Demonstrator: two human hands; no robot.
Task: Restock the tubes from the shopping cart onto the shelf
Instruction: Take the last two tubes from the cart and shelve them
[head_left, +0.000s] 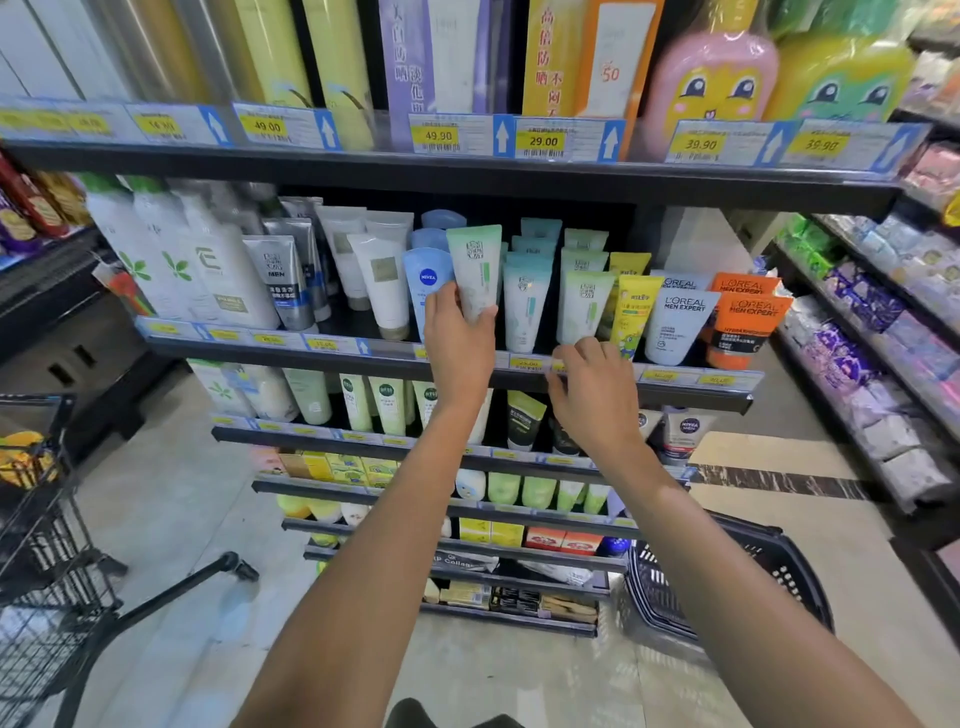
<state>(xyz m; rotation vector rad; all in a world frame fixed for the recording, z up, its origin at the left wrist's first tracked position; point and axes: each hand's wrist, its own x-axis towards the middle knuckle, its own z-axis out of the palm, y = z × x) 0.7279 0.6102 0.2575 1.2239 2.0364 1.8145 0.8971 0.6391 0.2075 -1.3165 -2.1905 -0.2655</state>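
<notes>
Head view: the placing step is in hand. The left hand (460, 332) grasps a green-topped tube (475, 270) by its lower end, fingers curled round it, and holds it upright at the front edge of the shelf (332, 349), just beside the blue Nivea tube (427, 283) and to the left of a row of teal tubes (525, 306). The right hand (592, 395) is released, holding nothing, its fingers loosely bent with the tips at the shelf's price rail below the pale green tubes (584, 306).

Next, I judge, the tube needs seating cap-down in the gap between the neighbours, without tipping them.

The tubes are smooth, soft plastic, flat and crimped on top and narrowing to round caps. The shelf is dark metal. The wire shopping cart (41, 545) stands at the left edge.
</notes>
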